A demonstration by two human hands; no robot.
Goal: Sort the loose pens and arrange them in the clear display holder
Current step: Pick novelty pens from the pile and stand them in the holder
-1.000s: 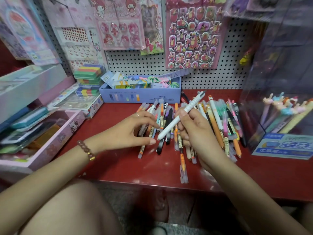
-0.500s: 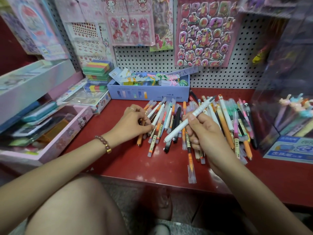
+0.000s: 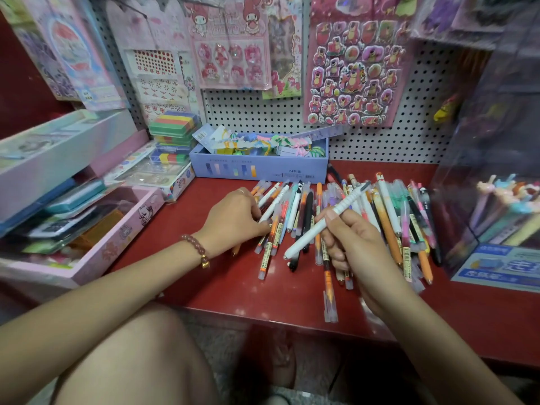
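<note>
A heap of loose pens point(image 3: 385, 217) in many colours lies on the red shelf point(image 3: 204, 282). My right hand point(image 3: 353, 244) grips a white ribbed pen point(image 3: 318, 226), held slanted above the heap with its tip pointing up and right. At the heap's left edge my left hand point(image 3: 233, 220) has its fingers curled and pinches a white pen point(image 3: 273, 204) that still lies among the others. The clear display holder point(image 3: 467, 159) stands at the right, with several figure-topped pens point(image 3: 508, 197) inside it.
A blue box point(image 3: 257, 169) of small paper items sits behind the heap against the pegboard hung with sticker sheets point(image 3: 353, 71). A pink tray point(image 3: 122, 238) and stacked boxes fill the left side. One capped pen point(image 3: 330, 302) reaches the shelf's front edge.
My left hand has drawn back from the middle of the heap to its left edge and curled its fingers onto a white pen. The right hand keeps the white ribbed pen.
</note>
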